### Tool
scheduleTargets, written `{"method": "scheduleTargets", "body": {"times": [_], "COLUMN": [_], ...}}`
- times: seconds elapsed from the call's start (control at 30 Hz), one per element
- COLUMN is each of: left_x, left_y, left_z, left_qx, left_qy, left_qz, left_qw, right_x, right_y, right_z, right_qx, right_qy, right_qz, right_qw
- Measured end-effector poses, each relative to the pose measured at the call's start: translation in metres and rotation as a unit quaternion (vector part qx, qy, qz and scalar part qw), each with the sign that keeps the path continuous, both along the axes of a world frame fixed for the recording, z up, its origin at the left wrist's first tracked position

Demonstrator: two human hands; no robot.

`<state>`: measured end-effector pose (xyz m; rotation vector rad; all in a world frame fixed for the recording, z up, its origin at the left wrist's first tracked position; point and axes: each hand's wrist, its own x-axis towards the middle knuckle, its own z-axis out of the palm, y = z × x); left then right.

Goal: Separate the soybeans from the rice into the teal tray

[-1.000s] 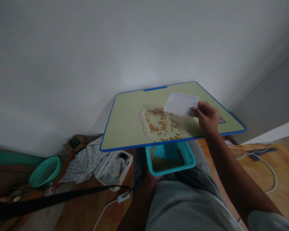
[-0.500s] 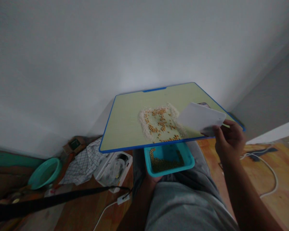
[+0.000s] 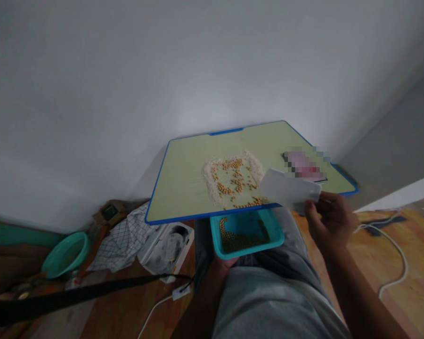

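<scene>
My right hand [image 3: 332, 217] pinches the corner of a flat white scraper card [image 3: 289, 188], whose far end is over the right side of a patch of grains. Pale rice-like grains [image 3: 209, 175] form a rough frame on the blue-edged tabletop [image 3: 178, 179], with round yellow beans [image 3: 236, 181] scattered inside it. More beans lie along the near edge. My left hand [image 3: 226, 262] is mostly hidden beneath a turquoise tub [image 3: 248, 252] and supports it just under that edge. Inside the tub lie small round beans, yellowish at the left and darker green below.
A phone-like object [image 3: 304, 167], partly pixelated, lies on the table's right. On the floor at left are a green basin [image 3: 66, 254], a checked cloth [image 3: 122, 240] and an open white box [image 3: 169, 247]. A white cable [image 3: 399, 254] curves across the floor at right.
My right hand has moved the white card nearer to me and slightly left, uncovering the phone-like object. The tub has barely shifted. The beans look the same.
</scene>
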<state>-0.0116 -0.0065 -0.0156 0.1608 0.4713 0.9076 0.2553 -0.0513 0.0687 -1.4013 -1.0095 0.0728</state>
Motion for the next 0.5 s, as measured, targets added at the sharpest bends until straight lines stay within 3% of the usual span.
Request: {"method": "scheduleTargets", "body": {"times": [0.07, 0.13, 0.33, 0.5], "left_x": [0.000, 0.001, 0.002, 0.003], "left_y": [-0.001, -0.002, -0.001, -0.002], "left_z": [0.005, 0.008, -0.002, 0.009], "left_qx": [-0.102, -0.120, -0.046, -0.127], "left_qy": [0.020, 0.009, -0.022, 0.035], "left_qz": [0.017, 0.026, -0.004, 0.049], "left_qw": [0.994, 0.992, 0.999, 0.990], "right_x": [-0.002, -0.003, -0.002, -0.006], "right_y": [-0.001, -0.002, -0.001, 0.000], "right_z": [-0.002, -0.003, -0.005, -0.007], "right_qx": [-0.009, -0.017, -0.028, -0.020], "right_qy": [-0.008, -0.007, -0.018, -0.024], "right_qz": [-0.007, -0.005, 0.010, 0.015], "right_qw": [1.000, 1.000, 0.999, 0.999]}}
